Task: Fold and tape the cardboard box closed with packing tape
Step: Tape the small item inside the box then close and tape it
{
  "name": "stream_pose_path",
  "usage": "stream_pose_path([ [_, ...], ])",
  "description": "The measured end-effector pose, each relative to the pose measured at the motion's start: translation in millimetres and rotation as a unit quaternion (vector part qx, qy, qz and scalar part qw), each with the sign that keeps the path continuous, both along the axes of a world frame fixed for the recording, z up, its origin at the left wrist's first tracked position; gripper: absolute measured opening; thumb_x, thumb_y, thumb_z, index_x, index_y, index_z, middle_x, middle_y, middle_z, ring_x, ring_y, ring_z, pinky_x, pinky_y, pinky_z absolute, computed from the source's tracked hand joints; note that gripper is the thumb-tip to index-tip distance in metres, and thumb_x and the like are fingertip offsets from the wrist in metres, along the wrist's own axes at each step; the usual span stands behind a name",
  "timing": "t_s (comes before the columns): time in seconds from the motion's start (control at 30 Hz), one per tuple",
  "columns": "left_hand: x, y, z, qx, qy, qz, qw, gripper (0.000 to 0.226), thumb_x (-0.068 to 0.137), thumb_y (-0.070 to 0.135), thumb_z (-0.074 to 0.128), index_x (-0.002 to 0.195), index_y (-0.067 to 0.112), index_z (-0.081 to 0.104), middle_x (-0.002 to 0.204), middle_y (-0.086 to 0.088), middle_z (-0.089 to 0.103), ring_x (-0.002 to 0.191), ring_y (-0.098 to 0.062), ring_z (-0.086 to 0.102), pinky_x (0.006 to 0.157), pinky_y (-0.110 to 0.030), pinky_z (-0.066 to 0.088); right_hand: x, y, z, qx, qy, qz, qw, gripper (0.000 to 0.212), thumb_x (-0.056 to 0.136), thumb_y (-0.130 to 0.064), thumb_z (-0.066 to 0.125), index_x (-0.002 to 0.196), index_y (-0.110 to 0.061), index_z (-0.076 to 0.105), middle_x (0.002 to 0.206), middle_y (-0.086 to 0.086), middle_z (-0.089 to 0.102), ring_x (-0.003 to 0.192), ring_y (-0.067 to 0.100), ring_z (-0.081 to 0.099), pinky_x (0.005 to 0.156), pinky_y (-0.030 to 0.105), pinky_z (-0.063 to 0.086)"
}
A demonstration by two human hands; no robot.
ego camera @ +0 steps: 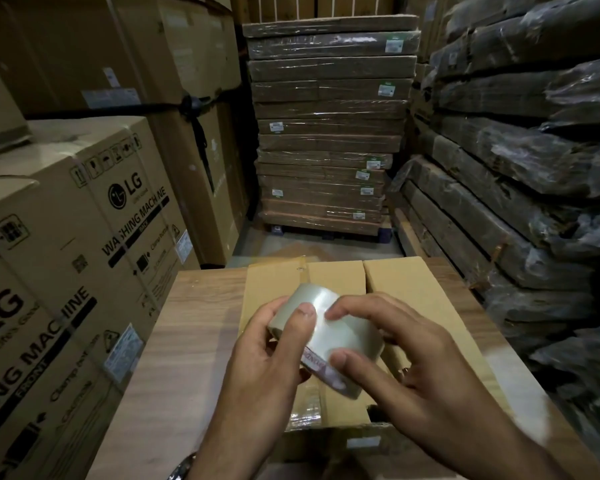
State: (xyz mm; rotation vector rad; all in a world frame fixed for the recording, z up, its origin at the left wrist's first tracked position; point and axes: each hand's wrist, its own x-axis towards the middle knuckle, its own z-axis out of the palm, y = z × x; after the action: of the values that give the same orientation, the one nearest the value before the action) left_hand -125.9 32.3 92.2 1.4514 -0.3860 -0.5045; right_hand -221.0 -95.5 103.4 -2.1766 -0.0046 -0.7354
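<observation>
We note the cardboard box point(413, 289) lying on a wooden table point(194, 323), its top flaps folded down flat, with a seam between two of them running from its far edge toward the hands. Above the box's middle, clear of the flaps, sits the roll of packing tape point(329, 336), held in both hands. The left hand point(271, 351) grips the roll from the box's left side, fingers curled beneath it and the thumb pressed flat on the tape's outer face. The right hand point(413, 368) pinches the roll from the box's right side, forefinger tip on the upper face and thumb on the lower rim; its other fingers spread loosely over the box top. A crinkled strip of clear tape point(307, 407) runs along the box top below the roll to the box's near edge. Bare table shows left of the box and a narrower margin to its right. Left of the box, past the table edge, stand large washing machine cartons point(84, 237). Beyond the box's far edge a short strip of floor point(326, 245) leads to a pallet stack of wrapped flat cartons point(329, 133). Right of the box, plastic-wrapped bundles point(516, 168) are piled close to the table edge.
</observation>
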Motion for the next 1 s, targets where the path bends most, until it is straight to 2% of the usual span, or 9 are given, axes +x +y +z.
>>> stream_pose_path([
  [0.1,0.0,-2.3,3.9,0.015,-0.007,0.015,1.000,0.040,0.070,0.057,0.052,0.097,0.030,0.065,0.082,0.017,0.071,0.075,-0.002,0.069,0.072,-0.041,0.060,-0.7,-2.9,1.9,0.026,0.005,0.011,1.000,0.021,0.080,-0.038,0.068,0.101,-0.037,0.062,0.101,-0.019,0.061,0.087,0.010,0.061,0.063,0.018,0.051],
  [0.17,-0.9,-3.9,4.5,0.030,0.004,0.022,0.999,0.024,0.081,0.051,0.052,0.089,0.033,0.065,0.079,0.023,0.069,0.071,0.001,0.067,0.070,-0.040,0.059,-1.4,-2.7,0.9,0.037,-0.002,0.015,0.999,0.021,0.079,-0.039,0.070,0.098,-0.036,0.064,0.097,-0.017,0.062,0.083,0.011,0.061,0.060,0.020,0.052],
  [0.23,-1.0,-5.3,4.0,0.044,-0.002,0.030,0.999,0.018,0.088,0.049,0.053,0.084,0.038,0.067,0.079,0.022,0.068,0.071,0.000,0.066,0.076,-0.046,0.059,-2.2,-2.4,0.1,0.043,-0.001,0.009,0.999,0.024,0.077,-0.043,0.070,0.100,-0.037,0.064,0.097,-0.016,0.063,0.083,0.012,0.062,0.060,0.022,0.053],
  [0.37,-0.8,-7.0,2.0,0.053,-0.023,0.037,0.998,0.015,0.089,0.053,0.052,0.088,0.044,0.064,0.083,0.018,0.068,0.072,-0.003,0.066,0.079,-0.052,0.057,-2.9,-1.8,0.2,0.062,0.006,0.005,0.998,0.026,0.073,-0.046,0.072,0.096,-0.035,0.066,0.094,-0.013,0.063,0.076,0.015,0.062,0.057,0.031,0.055],
  [0.47,-1.0,-7.5,1.9,0.059,-0.043,0.025,0.997,0.032,0.081,0.063,0.055,0.090,0.034,0.064,0.081,0.009,0.068,0.073,-0.009,0.067,0.076,-0.053,0.057,-4.6,-3.6,0.3,0.060,0.017,0.007,0.998,0.028,0.070,-0.048,0.074,0.095,-0.037,0.066,0.096,-0.015,0.063,0.076,0.015,0.063,0.054,0.032,0.056],
  [0.57,0.7,-8.0,0.4,0.067,-0.054,0.021,0.996,0.051,0.064,0.070,0.048,0.091,0.030,0.064,0.080,0.007,0.067,0.076,-0.013,0.067,0.076,-0.052,0.058,-6.4,-4.9,-1.7,0.024,0.029,0.017,0.999,0.047,0.062,-0.051,0.081,0.103,-0.040,0.061,0.103,-0.016,0.061,0.083,0.014,0.062,0.059,0.029,0.057],
  [0.73,3.0,-9.1,-2.1,0.082,-0.055,0.023,0.995,0.041,0.076,0.066,0.050,0.087,0.029,0.064,0.076,0.008,0.066,0.073,-0.012,0.066,0.073,-0.050,0.058,-8.0,-3.2,-7.7,-0.047,0.018,-0.001,0.999,0.056,0.063,-0.060,0.078,0.110,-0.044,0.055,0.106,-0.020,0.057,0.088,0.007,0.059,0.059,0.023,0.055],
  [1.0,4.3,-11.1,-5.2,0.092,-0.083,0.024,0.992,0.049,0.064,0.071,0.046,0.085,0.030,0.064,0.074,0.006,0.064,0.071,-0.014,0.065,0.064,-0.041,0.055,-8.9,-1.2,-10.7,-0.044,0.016,-0.026,0.999,0.053,0.057,-0.052,0.082,0.102,-0.046,0.055,0.097,-0.020,0.055,0.076,0.003,0.053,0.056,0.021,0.052],
])
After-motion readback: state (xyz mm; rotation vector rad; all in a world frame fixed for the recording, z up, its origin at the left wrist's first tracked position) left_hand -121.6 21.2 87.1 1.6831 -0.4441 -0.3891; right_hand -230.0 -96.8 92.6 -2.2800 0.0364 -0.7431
